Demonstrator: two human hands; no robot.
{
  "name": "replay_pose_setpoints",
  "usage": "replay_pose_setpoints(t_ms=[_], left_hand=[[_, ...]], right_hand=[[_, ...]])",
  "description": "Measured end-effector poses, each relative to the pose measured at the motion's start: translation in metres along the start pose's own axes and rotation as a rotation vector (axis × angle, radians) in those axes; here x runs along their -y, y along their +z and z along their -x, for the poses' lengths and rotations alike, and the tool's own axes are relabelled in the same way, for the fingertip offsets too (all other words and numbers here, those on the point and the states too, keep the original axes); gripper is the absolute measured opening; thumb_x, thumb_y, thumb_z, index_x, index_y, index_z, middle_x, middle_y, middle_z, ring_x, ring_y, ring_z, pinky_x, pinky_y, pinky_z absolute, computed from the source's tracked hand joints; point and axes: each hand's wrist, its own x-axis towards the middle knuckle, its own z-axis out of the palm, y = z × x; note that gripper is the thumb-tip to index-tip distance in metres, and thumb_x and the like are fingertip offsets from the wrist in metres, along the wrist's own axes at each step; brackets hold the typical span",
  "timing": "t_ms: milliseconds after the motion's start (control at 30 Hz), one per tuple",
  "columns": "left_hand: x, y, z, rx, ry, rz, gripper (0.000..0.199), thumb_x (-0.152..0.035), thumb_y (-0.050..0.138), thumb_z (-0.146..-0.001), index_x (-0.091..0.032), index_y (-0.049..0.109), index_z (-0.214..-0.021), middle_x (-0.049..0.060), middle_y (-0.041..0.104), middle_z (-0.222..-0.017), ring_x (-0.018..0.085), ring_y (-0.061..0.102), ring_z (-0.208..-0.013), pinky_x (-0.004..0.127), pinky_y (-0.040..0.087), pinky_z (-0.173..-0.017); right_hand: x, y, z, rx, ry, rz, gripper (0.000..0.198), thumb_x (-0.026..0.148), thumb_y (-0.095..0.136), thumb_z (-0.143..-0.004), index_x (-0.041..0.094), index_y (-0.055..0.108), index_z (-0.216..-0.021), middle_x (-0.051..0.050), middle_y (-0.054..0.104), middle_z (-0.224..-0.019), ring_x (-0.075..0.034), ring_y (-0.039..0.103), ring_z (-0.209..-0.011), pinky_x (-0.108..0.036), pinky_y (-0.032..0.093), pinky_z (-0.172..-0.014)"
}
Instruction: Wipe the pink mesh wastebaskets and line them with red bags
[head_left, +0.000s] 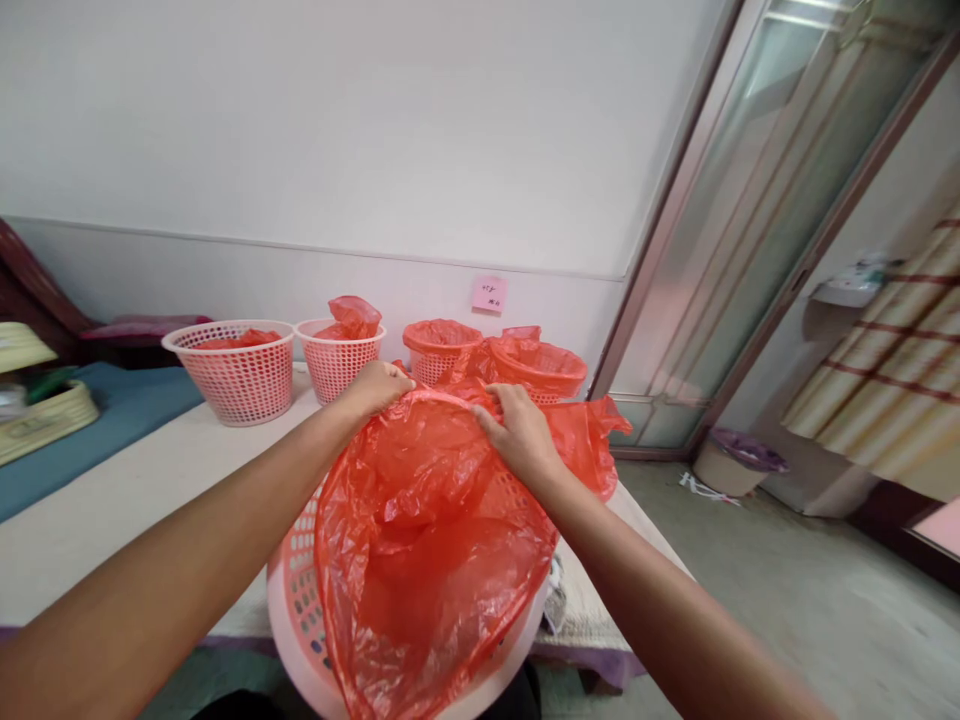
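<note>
A large pink perforated plastic basket (298,600) is tilted toward me at the front edge of the table. A thin red plastic bag (450,580) lies in its mouth, draped over the far rim and partly over the near one. My left hand (379,387) is closed on the bag at the far rim, left of centre. At the far rim's right side my right hand (521,425) pinches the bag between thumb and fingers. Part of the bag hangs outside the basket on the right. The fingertips of my left hand are partly hidden by the film.
Several smaller baskets with red bags stand along the wall: a left one (247,375), a second (341,355), and two lined ones (442,345) behind my hands. A pink note (489,294) is on the wall. A waste bin (739,462) stands on the floor at right.
</note>
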Motion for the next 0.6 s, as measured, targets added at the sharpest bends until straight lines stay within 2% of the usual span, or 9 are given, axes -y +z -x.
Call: replay_pose_setpoints(t_ms=[33,133,233,300,433,533,600], left_hand=[[-0.002,0.001,0.0,0.014,0.007,0.003,0.027,-0.03,0.067,-0.079,-0.017,0.052,-0.06,-0.008,0.048,-0.05,0.008,0.044,-0.045,0.022,0.033,-0.045],[-0.004,-0.001,-0.001,0.064,0.033,0.019,0.02,-0.026,0.068,-0.077,-0.016,0.057,-0.063,-0.005,0.054,-0.056,0.008,0.049,-0.049,0.023,0.038,-0.048],[0.001,-0.012,-0.004,0.112,0.046,0.011,0.015,-0.024,0.067,-0.074,-0.015,0.06,-0.064,-0.005,0.056,-0.057,0.009,0.05,-0.051,0.023,0.04,-0.05],[0.006,-0.021,-0.006,0.116,0.039,-0.025,0.017,-0.024,0.068,-0.071,-0.016,0.059,-0.059,-0.005,0.053,-0.052,0.009,0.046,-0.047,0.023,0.036,-0.047],[0.011,-0.039,0.001,0.016,0.044,-0.104,0.026,-0.03,0.065,-0.068,-0.02,0.051,-0.049,-0.005,0.045,-0.044,0.01,0.04,-0.044,0.025,0.028,-0.045],[0.014,-0.049,0.021,-0.086,0.07,-0.167,0.029,-0.04,0.06,-0.073,-0.021,0.052,-0.052,-0.001,0.05,-0.048,0.013,0.045,-0.047,0.027,0.028,-0.047],[0.017,-0.052,0.039,-0.11,0.087,-0.229,0.034,-0.047,0.06,-0.073,-0.022,0.053,-0.052,0.0,0.052,-0.049,0.015,0.045,-0.048,0.028,0.026,-0.048]], right_hand=[[0.004,0.002,0.001,0.056,-0.039,0.085,0.022,0.032,0.055,-0.087,0.02,0.063,-0.104,-0.011,0.066,-0.103,-0.024,0.06,-0.092,-0.034,0.043,-0.08],[0.009,0.008,0.005,0.19,-0.03,0.227,0.013,0.022,0.05,-0.091,0.021,0.062,-0.098,-0.011,0.068,-0.099,-0.024,0.062,-0.087,-0.031,0.04,-0.072],[0.004,0.011,0.005,0.188,-0.012,0.297,0.01,0.02,0.051,-0.092,0.021,0.06,-0.092,-0.011,0.069,-0.097,-0.024,0.063,-0.086,-0.03,0.037,-0.069],[0.001,0.012,0.004,0.186,-0.006,0.339,0.009,0.02,0.051,-0.092,0.021,0.06,-0.09,-0.011,0.07,-0.095,-0.024,0.064,-0.084,-0.03,0.035,-0.067],[-0.005,0.01,0.001,0.192,0.006,0.408,0.009,0.021,0.052,-0.091,0.021,0.061,-0.09,-0.012,0.072,-0.092,-0.025,0.065,-0.079,-0.03,0.032,-0.062],[-0.007,0.009,0.002,0.187,0.032,0.428,0.009,0.021,0.052,-0.091,0.02,0.061,-0.091,-0.013,0.072,-0.092,-0.025,0.065,-0.078,-0.03,0.032,-0.062],[-0.006,0.008,0.002,0.194,0.048,0.445,0.01,0.022,0.051,-0.092,0.02,0.061,-0.093,-0.014,0.072,-0.093,-0.025,0.066,-0.079,-0.03,0.033,-0.062]])
